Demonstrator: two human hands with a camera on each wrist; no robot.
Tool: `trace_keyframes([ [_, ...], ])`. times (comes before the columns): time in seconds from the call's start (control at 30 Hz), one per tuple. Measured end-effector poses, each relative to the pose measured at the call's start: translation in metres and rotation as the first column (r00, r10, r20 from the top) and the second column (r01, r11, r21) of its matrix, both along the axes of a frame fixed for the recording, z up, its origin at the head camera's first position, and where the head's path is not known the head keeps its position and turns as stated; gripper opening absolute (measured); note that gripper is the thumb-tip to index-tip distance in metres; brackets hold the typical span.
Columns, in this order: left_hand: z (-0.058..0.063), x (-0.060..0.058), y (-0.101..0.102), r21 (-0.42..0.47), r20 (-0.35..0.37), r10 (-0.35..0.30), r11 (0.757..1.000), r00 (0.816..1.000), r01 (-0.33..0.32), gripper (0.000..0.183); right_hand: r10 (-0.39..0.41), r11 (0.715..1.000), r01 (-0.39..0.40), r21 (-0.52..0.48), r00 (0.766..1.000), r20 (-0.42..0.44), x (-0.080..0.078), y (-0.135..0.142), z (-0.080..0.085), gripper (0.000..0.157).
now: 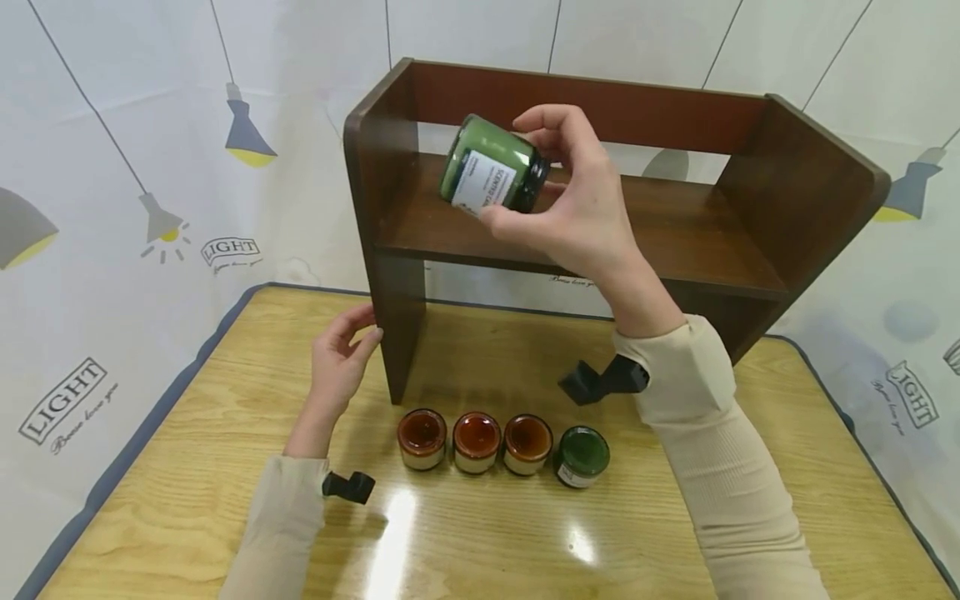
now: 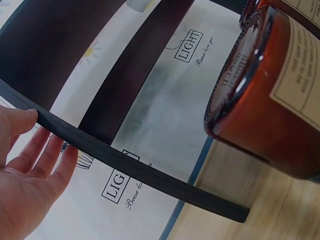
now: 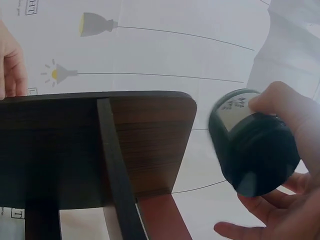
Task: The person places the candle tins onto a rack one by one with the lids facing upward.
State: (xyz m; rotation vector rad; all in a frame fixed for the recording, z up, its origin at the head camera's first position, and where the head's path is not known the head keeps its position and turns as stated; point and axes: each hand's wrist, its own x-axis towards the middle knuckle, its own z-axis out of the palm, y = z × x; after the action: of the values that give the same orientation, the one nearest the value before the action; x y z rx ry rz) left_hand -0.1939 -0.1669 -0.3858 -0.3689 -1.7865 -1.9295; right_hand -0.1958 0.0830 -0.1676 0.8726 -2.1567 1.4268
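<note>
Jar (image 1: 487, 162) of green glass, pale "SCENTED" label showing, is up in the air, tipped on its side; head view puts it before the upper board (image 1: 705, 233) of the dark shelf unit (image 1: 652, 108), R wrist view shows it apart from the L panel (image 3: 155, 145). R hand (image 1: 585, 200) holds it, fingers curved round the dark end, thumb on the label side, at least 1 fingertip off the glass. Prob. held by that end b/c it leaves the green end free & most of the label uncovered; can't tell if the dark end is lid or base.

Unit stands upright on the table (image 1: 480, 550). L hand (image 1: 337, 362) touches the L panel's outer side near its front edge, fingers loosely bent & a bit apart, thumb at the edge; looks like a light steadying touch, no firm grip.

In front of the unit: 3 amber jars (image 1: 476, 446) + 1 more, the 2nd green jar (image 1: 582, 454), in a row, green at the R end, slightly nearer the person. Visible labels face the person, maybe for easy reading.

Farther out: beige sleeves (image 1: 727, 467), black wrist mounts (image 1: 600, 383), white wall cloth (image 1: 300, 50) w/ lamp & "LIGHT" prints.
</note>
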Motion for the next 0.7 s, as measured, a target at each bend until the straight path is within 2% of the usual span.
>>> trace_keyframes([
  [0.23, 0.000, 0.000, 0.000, -0.010, -0.005, 0.006, 1.000, 1.000, -0.006, 0.030, -0.001, 0.999, 0.000, -0.040, 1.000, -0.011, -0.004, -0.002, 0.002, 0.060],
  [0.47, -0.001, 0.000, 0.000, -0.014, 0.004, 0.005, 1.000, 1.000, -0.005, 0.030, -0.027, 0.990, 0.025, -0.142, 1.000, -0.014, -0.013, -0.010, 0.001, 0.055],
  [0.7, -0.002, 0.000, -0.001, -0.008, 0.003, 0.003, 1.000, 1.000, -0.003, 0.031, -0.001, 0.996, 0.000, -0.085, 1.000, -0.009, -0.019, -0.017, -0.001, 0.053],
])
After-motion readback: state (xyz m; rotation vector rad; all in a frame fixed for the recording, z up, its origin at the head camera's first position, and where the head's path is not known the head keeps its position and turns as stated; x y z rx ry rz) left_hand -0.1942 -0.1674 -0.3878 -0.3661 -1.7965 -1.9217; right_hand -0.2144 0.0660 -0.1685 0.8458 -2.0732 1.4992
